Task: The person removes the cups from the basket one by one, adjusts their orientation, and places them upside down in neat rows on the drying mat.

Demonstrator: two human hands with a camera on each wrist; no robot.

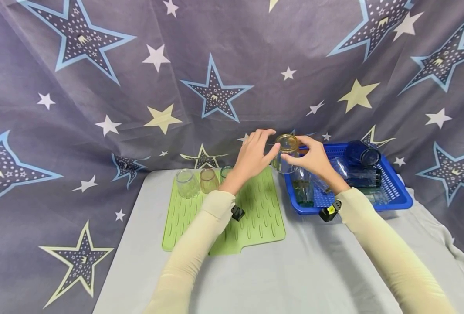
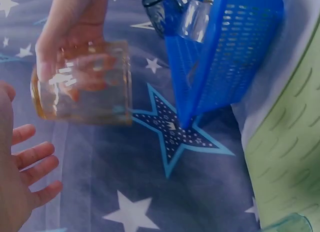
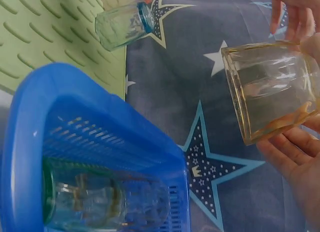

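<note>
My right hand point(image 1: 312, 157) grips an amber-tinted glass tumbler point(image 1: 288, 152) in the air, just over the left end of the blue basket point(image 1: 404, 201). In the right wrist view, the fingers curve round the tumbler point(image 3: 272, 91) near one end. My left hand point(image 1: 253, 152) is beside the tumbler on its left, fingers extended and parted; the left wrist view shows a gap between this hand point(image 2: 27, 177) and the glass. Below it lies a green drying mat point(image 1: 255, 218). A clear glass point(image 1: 187, 184), a pinkish-amber glass point(image 1: 209, 181) and a partly hidden bluish glass point(image 1: 225, 171) stand along its back edge.
Several glasses lie in the basket, among them a greenish one point(image 1: 304, 192) and a dark blue one point(image 1: 363, 153). A pale cloth point(image 1: 279, 279) covers the table. Behind it hangs a grey star-patterned curtain point(image 1: 255, 52).
</note>
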